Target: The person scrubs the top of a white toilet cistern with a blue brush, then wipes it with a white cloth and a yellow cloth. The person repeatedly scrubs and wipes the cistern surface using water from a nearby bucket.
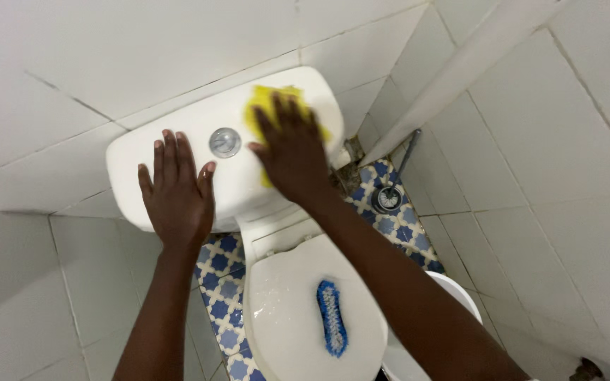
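On cistern lid [178, 137]: left hand [176, 194], right hand [292, 152], yellow cloth [266, 106].

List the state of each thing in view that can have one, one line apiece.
Toilet lid: closed, wet, with a brush on it.
Scrub brush: lying bristles up on the lid, untouched.
Yellow cloth: pressed flat on the tank lid under the right hand.
Left hand: open, flat on the tank lid.
Flush button: not pressed.
Floor drain: covered by its grate.

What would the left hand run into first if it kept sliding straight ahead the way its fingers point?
Probably the white tiled wall behind the cistern lid; the left hand points past the flush button, which sits just to its right.
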